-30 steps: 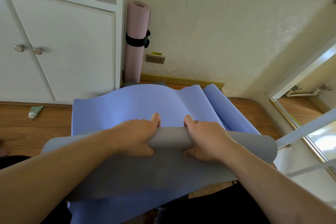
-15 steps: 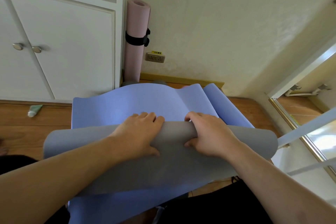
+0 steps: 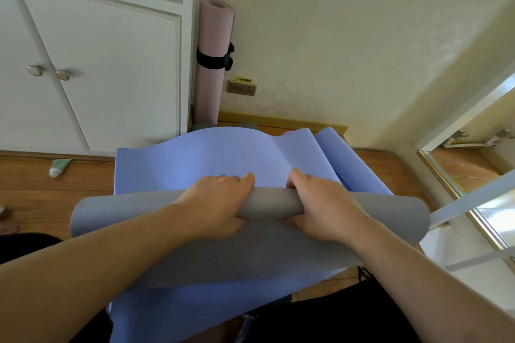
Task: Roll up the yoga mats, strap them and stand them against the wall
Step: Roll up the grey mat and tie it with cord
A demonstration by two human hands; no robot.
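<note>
A yoga mat, blue on top and grey underneath, lies on the wooden floor with its near end rolled into a grey roll. My left hand grips the roll left of its middle, fingers over the top and thumb below. My right hand grips it just right of the middle in the same way. The flat blue part of the mat stretches ahead toward the wall. A pink rolled mat with a black strap stands upright in the corner.
White cupboard doors fill the left. A small green tube lies on the floor beside them. A wall socket sits low on the wall. A sliding door track runs along the right.
Both hands have shifted their hold on the roll, fingers reaching over the top again. The roll has turned slightly further along the blue mat.
</note>
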